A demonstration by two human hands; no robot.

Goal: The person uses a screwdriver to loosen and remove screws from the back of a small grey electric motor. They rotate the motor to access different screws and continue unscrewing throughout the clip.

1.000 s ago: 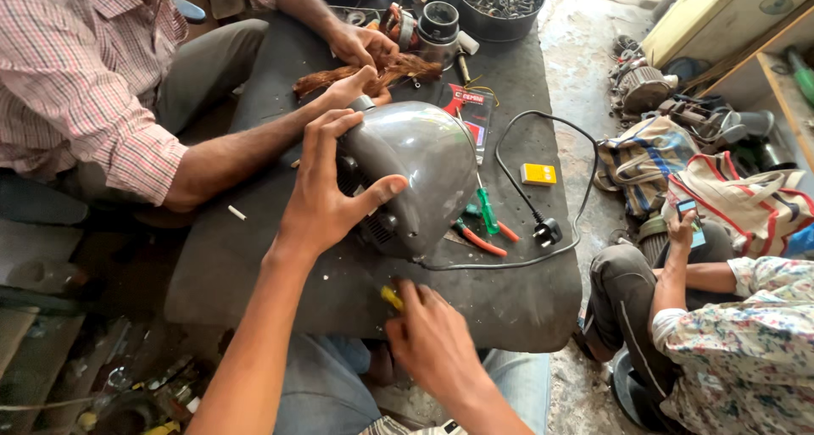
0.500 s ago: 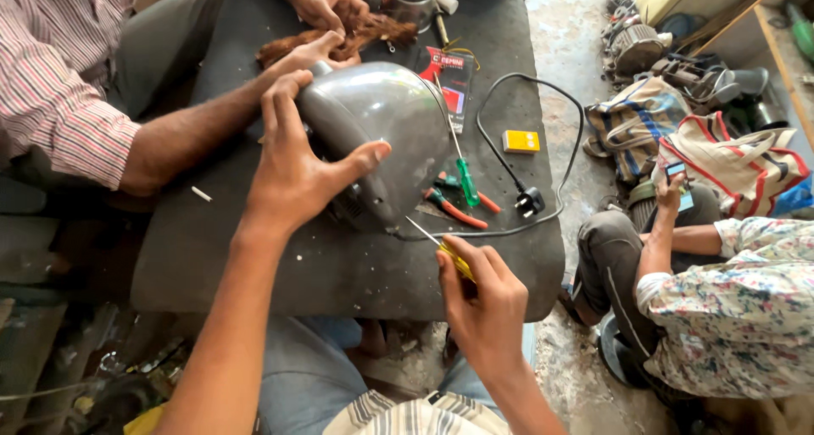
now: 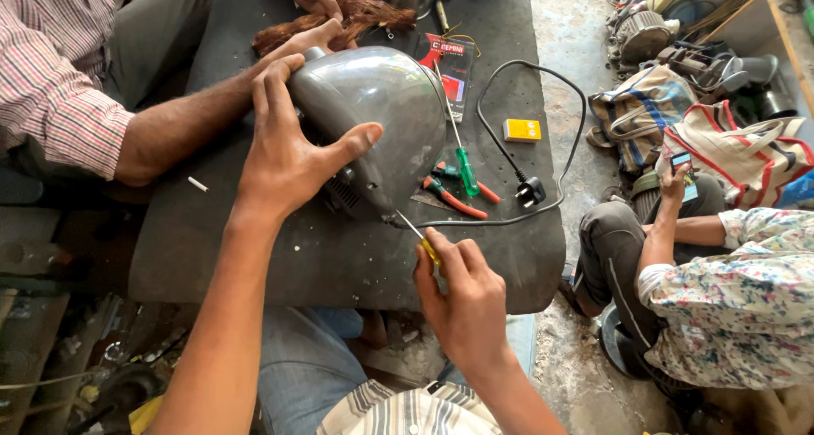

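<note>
At the near edge of the dark mat (image 3: pixel 254 265), the right hand (image 3: pixel 462 295) grips a yellow-handled screwdriver (image 3: pixel 421 242) — shaft slanting far-left, tip at the grey housing's (image 3: pixel 381 113) near side — while the left hand (image 3: pixel 292 151), spread wide, steadies its left side.

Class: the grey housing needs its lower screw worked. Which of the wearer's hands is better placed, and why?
Right hand: it grips the yellow-handled screwdriver, tip at the grey housing. Left hand steadies the shell.
</note>
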